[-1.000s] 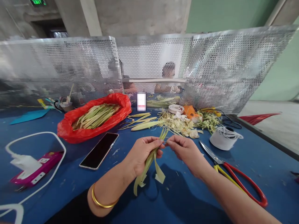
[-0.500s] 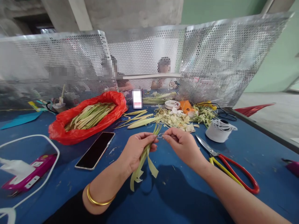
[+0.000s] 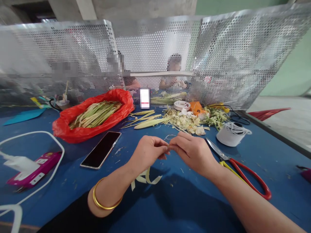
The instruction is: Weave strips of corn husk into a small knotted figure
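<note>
Below my left hand (image 3: pixel 152 149) hang pale green leaf strips (image 3: pixel 147 176) with curled ends. Its fingers are closed on them, and their upper part is hidden behind the hand. My right hand (image 3: pixel 191 151) is closed in a pinch, its fingertips meeting those of my left hand. A thin white thread (image 3: pixel 167 137) loops out by the right fingers; its pinched end is hidden. Scissors (image 3: pixel 233 160) with red and yellow handles lie right of my right hand. Left of my left hand rests a dark-screened phone (image 3: pixel 101 150).
A red plastic bag (image 3: pixel 59 127) of leaf strips stands at the back left. Further right are loose pale husks (image 3: pixel 150 123), plant scraps (image 3: pixel 186 121), a tape roll (image 3: pixel 181 105) and a white thread spool (image 3: pixel 229 137). A purple power strip (image 3: pixel 36 173) lies left; a perforated metal screen (image 3: pixel 150 42) stands behind.
My hands have come together, the right moving left to meet the left. My left hand has turned, so the upper ends of the strips no longer show. The view has tilted slightly down.
</note>
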A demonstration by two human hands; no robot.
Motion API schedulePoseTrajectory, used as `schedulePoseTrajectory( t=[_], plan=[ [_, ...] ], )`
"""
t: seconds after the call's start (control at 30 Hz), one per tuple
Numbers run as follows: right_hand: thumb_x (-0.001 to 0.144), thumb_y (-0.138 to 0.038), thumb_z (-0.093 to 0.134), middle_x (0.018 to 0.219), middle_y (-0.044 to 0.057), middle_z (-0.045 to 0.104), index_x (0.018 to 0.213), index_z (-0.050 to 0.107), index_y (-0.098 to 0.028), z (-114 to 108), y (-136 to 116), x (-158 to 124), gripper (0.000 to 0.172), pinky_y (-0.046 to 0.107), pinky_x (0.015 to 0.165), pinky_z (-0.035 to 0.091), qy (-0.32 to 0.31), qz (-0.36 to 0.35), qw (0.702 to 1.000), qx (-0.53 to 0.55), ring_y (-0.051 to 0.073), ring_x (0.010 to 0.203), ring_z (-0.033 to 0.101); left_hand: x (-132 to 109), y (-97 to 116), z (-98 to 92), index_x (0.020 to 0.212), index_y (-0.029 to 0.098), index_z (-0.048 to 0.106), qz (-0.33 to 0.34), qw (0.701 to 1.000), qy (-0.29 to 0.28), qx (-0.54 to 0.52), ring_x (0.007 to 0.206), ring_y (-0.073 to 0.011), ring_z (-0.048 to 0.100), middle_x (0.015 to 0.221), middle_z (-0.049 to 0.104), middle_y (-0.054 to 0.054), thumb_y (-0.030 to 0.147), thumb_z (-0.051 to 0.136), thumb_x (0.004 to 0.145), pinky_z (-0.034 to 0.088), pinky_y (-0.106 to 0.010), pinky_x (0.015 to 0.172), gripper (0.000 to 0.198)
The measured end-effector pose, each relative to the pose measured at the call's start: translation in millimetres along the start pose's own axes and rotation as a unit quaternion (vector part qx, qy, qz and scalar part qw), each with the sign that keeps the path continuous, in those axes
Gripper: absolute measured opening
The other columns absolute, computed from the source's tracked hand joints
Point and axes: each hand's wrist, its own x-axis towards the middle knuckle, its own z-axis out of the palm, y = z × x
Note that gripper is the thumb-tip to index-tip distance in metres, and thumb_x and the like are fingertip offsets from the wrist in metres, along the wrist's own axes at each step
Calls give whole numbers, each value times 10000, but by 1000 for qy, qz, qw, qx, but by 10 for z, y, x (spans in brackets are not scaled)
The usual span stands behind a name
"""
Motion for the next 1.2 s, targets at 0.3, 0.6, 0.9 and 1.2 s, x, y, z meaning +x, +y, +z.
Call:
schedulePoseTrajectory(
  t=[0.3,0.6,0.9,1.2],
  plan=[
    [868,-273,530,665,-4,569,698,605,-203,-48,65,52,199,227,554,342,-62,105,983,136,123,619,493,-60,21,2,620,171,720,29,988,-136,62,532,-123,610,613,686,-19,111,627,700,486,-203,551,137],
    [734,-504,642,457,-106,293,668,565,-192,28,209,101,328,220,408,157,-73,322,845,420,65,420,190,-34,144,0,694,151,698,49,994,-43,-87,544,-107,613,607,679,-14,165,695,731,509,-207,593,39],
    [931,-222,451,763,15,538,749,530,-208,125,-113,-7,199,245,607,380,-5,71,988,139,131,665,492,41,79,-40,747,144,696,70,983,98,-137,606,-117,613,650,667,-2,203,718,728,522,-223,608,66],
    [970,-175,387,828,36,555,789,451,-225,193,-189,-10,198,285,735,463,33,33,947,318,159,788,535,62,23,-3,771,134,718,92,987,112,-71,570,-103,575,601,642,19,200,676,736,501,-209,588,85]
  ],
)
